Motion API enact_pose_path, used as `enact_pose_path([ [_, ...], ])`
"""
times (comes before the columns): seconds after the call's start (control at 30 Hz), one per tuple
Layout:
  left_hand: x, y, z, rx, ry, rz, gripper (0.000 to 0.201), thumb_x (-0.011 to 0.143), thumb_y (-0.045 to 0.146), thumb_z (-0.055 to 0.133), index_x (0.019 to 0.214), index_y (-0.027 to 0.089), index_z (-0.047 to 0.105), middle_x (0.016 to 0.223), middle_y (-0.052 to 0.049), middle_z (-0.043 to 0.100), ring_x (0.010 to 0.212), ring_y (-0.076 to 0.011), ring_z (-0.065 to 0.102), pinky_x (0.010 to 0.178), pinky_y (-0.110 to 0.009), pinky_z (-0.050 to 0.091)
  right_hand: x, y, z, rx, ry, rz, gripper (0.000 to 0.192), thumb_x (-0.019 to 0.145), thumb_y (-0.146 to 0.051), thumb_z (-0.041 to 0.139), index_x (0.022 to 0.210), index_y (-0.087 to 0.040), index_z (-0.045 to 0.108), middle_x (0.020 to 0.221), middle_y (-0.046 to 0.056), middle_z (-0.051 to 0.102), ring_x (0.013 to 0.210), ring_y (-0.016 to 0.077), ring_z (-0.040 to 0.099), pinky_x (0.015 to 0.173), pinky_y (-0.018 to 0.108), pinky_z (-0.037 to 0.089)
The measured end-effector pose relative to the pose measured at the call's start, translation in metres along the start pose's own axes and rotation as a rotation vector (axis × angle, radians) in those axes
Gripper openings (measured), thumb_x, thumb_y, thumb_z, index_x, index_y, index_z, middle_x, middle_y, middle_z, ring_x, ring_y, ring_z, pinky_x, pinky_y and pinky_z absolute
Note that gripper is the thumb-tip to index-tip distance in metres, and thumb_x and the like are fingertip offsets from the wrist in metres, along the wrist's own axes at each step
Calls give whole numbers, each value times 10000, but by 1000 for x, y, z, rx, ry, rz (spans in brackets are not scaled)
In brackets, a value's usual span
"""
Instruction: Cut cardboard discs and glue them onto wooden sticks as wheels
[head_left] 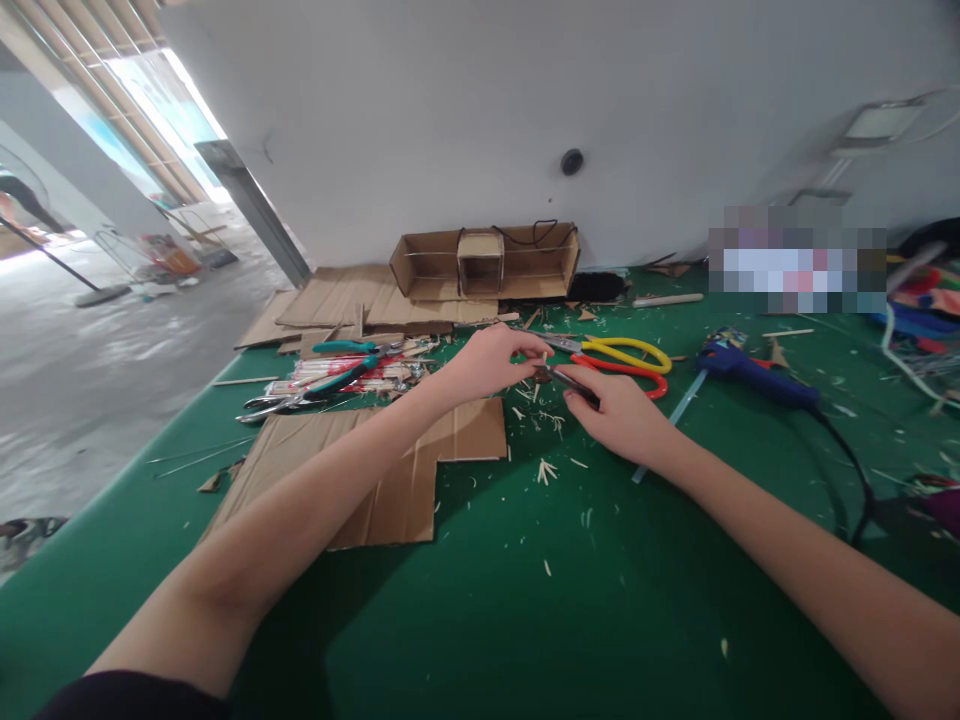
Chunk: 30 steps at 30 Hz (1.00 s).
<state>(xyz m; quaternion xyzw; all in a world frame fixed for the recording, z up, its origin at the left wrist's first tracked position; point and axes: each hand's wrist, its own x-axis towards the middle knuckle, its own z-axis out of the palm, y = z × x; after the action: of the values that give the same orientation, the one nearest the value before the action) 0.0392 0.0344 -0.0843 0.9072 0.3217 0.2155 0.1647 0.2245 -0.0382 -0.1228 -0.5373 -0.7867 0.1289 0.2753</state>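
Observation:
My right hand point(619, 408) is wrapped round a slim dark tool point(576, 384) that looks like a small knife; its metal end points left, toward my other hand. My left hand point(499, 357) is closed in a pinch, and a short pale wooden stick point(545, 356) shows at its fingertips, against the tool's end. Pale wood shavings point(546, 470) are scattered below the hands. Just behind my right hand lie scissors with one yellow handle point(637, 345) and one red handle.
Teal-handled pliers point(349, 375) rest on wrapped sticks at left, near cut cardboard point(397, 500). A cardboard box construction point(517, 262) stands against the wall. At right lies a blue glue gun point(757, 378) with its cord trailing forward. The green table's left edge point(112, 490) borders the floor.

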Motion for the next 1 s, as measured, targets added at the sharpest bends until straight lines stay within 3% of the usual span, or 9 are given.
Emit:
enact_pose_path([
  [0.13, 1, -1, 0, 30, 46, 41, 207, 797, 251, 504, 889, 238, 690, 930, -9, 699, 836, -164, 589, 879, -354, 404, 0, -1, -1, -24, -29, -3, 410, 841, -214, 403, 1228, -242, 536, 756, 13, 643, 555, 126, 494, 520, 238, 347],
  [0.27, 0, -1, -1, 26, 22, 11, 224, 805, 254, 502, 932, 238, 686, 889, -19, 701, 801, -170, 584, 844, -353, 411, 0, -2, 0, -52, -35, 5, 421, 837, -222, 400, 1237, -230, 531, 722, 19, 632, 531, 123, 480, 495, 232, 326],
  [0.43, -2, 0, -2, 115, 6, 10, 248, 806, 269, 502, 987, 267, 671, 833, -17, 694, 922, -221, 536, 820, -365, 391, -1, -2, 1, -81, -32, -4, 424, 828, -216, 393, 1228, -230, 534, 645, 2, 592, 506, 122, 463, 479, 229, 312],
  [0.8, -2, 2, -13, 106, -58, 17, 167, 753, 264, 515, 815, 236, 667, 826, -16, 672, 810, -183, 563, 737, -311, 403, -2, -5, 1, -181, -30, -51, 452, 831, -207, 385, 1263, -264, 506, 616, -14, 594, 484, 118, 476, 471, 223, 305],
  [1.0, -3, 3, -16, 102, -89, 54, 161, 762, 239, 494, 798, 240, 651, 804, -2, 670, 779, -163, 561, 816, -324, 395, -2, -6, 2, -216, -35, -52, 466, 834, -208, 381, 1284, -273, 486, 636, -7, 617, 500, 127, 505, 469, 226, 306],
])
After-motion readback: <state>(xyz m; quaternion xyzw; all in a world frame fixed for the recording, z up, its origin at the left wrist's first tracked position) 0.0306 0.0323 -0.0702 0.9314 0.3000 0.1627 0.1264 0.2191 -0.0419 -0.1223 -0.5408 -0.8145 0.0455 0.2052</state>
